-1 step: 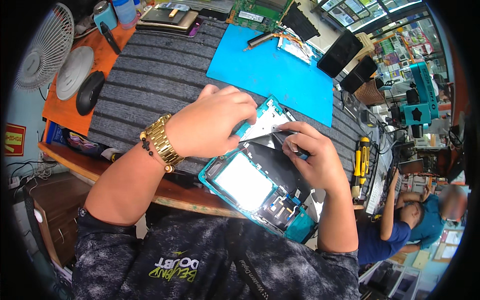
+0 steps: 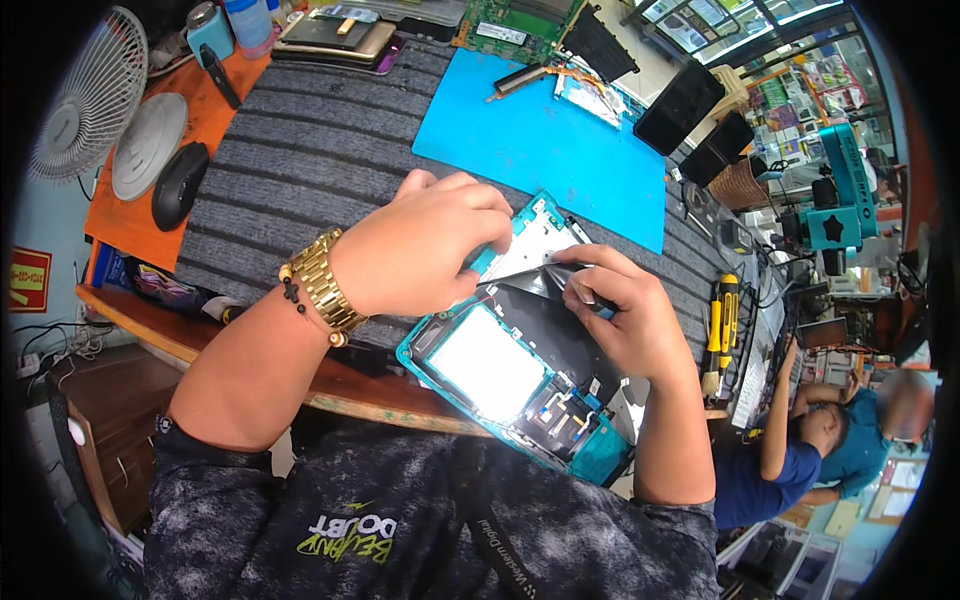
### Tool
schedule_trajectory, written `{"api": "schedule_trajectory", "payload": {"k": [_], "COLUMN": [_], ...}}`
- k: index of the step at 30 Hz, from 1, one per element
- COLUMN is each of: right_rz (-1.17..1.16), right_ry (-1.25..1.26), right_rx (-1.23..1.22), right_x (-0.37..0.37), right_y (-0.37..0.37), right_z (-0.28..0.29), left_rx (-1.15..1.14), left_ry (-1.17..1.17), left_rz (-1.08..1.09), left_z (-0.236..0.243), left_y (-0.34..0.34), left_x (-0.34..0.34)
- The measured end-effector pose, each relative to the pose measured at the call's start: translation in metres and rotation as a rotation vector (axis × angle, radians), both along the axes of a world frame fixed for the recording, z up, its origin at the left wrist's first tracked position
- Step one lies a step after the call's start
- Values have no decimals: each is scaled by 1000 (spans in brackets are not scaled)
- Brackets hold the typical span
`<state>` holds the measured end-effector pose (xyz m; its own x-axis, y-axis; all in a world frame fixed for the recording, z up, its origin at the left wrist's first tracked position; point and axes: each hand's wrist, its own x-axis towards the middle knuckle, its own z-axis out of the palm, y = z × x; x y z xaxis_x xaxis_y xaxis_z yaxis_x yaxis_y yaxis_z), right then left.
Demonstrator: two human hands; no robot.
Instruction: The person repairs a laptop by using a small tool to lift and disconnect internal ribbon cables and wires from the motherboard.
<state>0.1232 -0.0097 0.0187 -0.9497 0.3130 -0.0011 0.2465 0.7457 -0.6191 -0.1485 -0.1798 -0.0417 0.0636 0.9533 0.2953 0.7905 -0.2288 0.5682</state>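
Note:
A teal laptop chassis (image 2: 603,450) lies inside up, partly over the table's front edge. Its near half holds a bright white rectangular panel (image 2: 492,362) and small ribbon cables. A thin black film (image 2: 538,282) covers the middle and is lifted at its far part, baring a silver plate (image 2: 530,246). My right hand (image 2: 630,310) pinches the raised film between thumb and fingers. Something small and dark also shows at its fingertips, too hidden to name. My left hand (image 2: 415,245) curls its fingers over the chassis's far left side. Its thumb is beside the film's edge.
A blue mat (image 2: 540,150) lies beyond the chassis, with a laptop heat pipe and fan part on it. Yellow screwdrivers (image 2: 723,320) lie to the right. A mouse (image 2: 181,186) and a fan (image 2: 92,95) stand left. Two people (image 2: 800,450) sit at the far right.

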Motion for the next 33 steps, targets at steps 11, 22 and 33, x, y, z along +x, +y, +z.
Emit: {"api": "schedule_trajectory", "payload": {"k": [11, 22, 33], "right_rz": [-127, 40, -71], "right_ry": [3, 62, -38], "right_rx": [-96, 83, 162], "right_x": [-1, -40, -30], "right_y": [-1, -1, -28], "right_z": [5, 12, -3], "left_rx": [-137, -213, -238], "left_ry": [105, 235, 264], "left_rz": [-9, 54, 88], "left_z": [27, 30, 25], "left_y": [-44, -50, -53], "left_x": [32, 56, 62]}}
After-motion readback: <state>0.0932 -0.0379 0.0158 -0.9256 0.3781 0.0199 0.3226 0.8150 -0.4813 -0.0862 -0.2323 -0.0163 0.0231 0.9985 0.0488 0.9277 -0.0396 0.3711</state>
